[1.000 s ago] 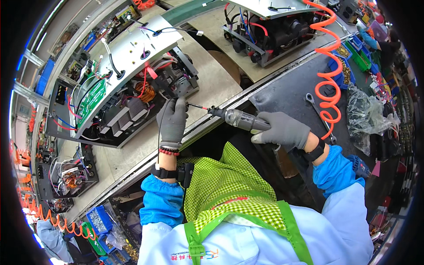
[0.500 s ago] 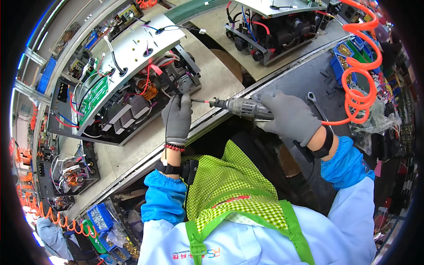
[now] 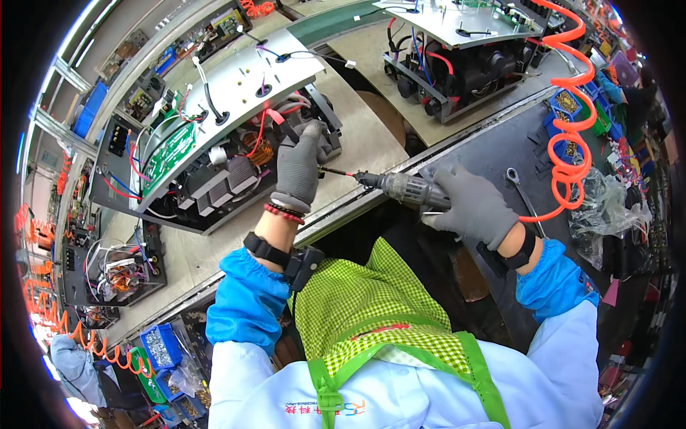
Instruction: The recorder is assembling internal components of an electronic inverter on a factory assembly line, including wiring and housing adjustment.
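Observation:
My right hand (image 3: 475, 204), in a grey glove, is wrapped round a pneumatic screwdriver (image 3: 411, 189) with a long thin bit. The bit points left, its tip close to my left hand (image 3: 299, 168). That hand, gloved in grey too, reaches with bent fingers into the right end of an open electrical unit (image 3: 204, 207); what they grip there is hidden. Under the unit's tilted metal panel (image 3: 243, 86) sit a green circuit board (image 3: 171, 150), grey heat sinks (image 3: 221, 189), a copper coil (image 3: 261, 150) and loose wires. A red-sleeved wire (image 3: 270, 116) stands just above my left fingers.
A second open unit (image 3: 457, 71) stands at the far right and a smaller wired assembly (image 3: 114, 264) at the left. An orange coiled hose (image 3: 572, 143) hangs at the right, near a wrench (image 3: 522, 193), blue screw bins (image 3: 564, 107) and clear plastic bags (image 3: 607, 207).
My left hand has moved up and onto the unit's right end. A thin black cable that hung along my left wrist no longer shows there. The screwdriver stays in my right hand, shifted slightly.

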The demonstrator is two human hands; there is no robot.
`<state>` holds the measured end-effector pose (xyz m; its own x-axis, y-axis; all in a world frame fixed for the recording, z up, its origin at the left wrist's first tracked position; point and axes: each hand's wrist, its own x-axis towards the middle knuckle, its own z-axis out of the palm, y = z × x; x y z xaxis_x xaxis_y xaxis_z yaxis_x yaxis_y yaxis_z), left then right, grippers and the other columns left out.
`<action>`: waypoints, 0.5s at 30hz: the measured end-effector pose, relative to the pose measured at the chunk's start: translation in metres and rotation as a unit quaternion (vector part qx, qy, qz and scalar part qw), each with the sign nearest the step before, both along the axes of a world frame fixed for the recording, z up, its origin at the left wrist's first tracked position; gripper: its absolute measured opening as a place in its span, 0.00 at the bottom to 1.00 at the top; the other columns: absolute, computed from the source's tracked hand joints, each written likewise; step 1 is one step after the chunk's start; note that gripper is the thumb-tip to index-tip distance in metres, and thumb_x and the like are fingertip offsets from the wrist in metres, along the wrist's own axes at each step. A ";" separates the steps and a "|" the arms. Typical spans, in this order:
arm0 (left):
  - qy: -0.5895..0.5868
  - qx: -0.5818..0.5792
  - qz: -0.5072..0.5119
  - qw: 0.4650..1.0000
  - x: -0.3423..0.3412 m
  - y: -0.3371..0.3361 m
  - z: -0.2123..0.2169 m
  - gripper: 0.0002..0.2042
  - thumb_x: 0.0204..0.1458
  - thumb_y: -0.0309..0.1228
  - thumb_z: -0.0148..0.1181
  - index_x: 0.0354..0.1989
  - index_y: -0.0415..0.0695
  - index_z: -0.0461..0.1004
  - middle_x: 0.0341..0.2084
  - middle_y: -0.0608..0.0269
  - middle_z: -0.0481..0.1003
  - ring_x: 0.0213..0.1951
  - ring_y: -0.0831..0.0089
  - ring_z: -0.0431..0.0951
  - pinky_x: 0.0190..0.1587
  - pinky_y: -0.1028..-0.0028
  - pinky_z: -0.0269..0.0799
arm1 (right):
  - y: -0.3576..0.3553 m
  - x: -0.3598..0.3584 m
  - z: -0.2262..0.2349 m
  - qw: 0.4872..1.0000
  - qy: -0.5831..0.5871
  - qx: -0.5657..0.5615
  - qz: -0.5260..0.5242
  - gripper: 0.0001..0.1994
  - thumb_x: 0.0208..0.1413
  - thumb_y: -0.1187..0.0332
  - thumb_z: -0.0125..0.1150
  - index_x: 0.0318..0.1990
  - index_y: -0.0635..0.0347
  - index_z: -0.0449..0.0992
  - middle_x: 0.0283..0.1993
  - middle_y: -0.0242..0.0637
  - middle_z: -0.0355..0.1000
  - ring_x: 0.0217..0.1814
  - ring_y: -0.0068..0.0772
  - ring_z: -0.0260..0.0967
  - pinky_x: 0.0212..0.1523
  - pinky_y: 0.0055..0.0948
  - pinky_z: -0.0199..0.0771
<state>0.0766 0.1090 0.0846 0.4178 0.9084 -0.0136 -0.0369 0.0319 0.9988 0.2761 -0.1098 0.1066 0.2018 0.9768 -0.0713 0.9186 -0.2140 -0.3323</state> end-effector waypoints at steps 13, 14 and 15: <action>-0.093 0.044 -0.045 0.994 0.002 0.008 0.003 0.16 0.63 0.40 0.51 0.32 0.41 0.76 0.15 0.76 0.60 0.18 0.85 0.58 0.24 0.79 0.63 | 0.006 -0.004 -0.009 0.998 0.020 0.058 0.025 0.24 0.43 0.52 0.69 0.44 0.58 0.73 0.42 0.48 0.72 0.42 0.54 0.73 0.43 0.46 0.74; -0.088 0.047 -0.043 0.994 0.002 0.008 0.003 0.16 0.63 0.40 0.51 0.32 0.41 0.76 0.15 0.76 0.61 0.19 0.85 0.58 0.25 0.79 0.62 | 0.006 -0.003 -0.009 0.998 0.015 0.055 0.012 0.25 0.42 0.51 0.70 0.43 0.58 0.74 0.42 0.47 0.72 0.42 0.53 0.73 0.43 0.45 0.74; -0.083 0.050 -0.039 0.994 0.002 0.009 0.003 0.16 0.64 0.41 0.50 0.32 0.41 0.77 0.15 0.76 0.61 0.19 0.86 0.58 0.25 0.80 0.61 | 0.006 -0.003 -0.010 0.999 0.019 0.038 0.016 0.25 0.42 0.51 0.70 0.43 0.58 0.74 0.42 0.47 0.72 0.42 0.53 0.73 0.43 0.45 0.74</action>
<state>0.0788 0.1177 0.0872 0.4767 0.8659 0.1513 -0.2034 -0.0587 0.9773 0.2728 -0.1035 0.0963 0.1692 0.9856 -0.0030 0.9107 -0.1575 -0.3817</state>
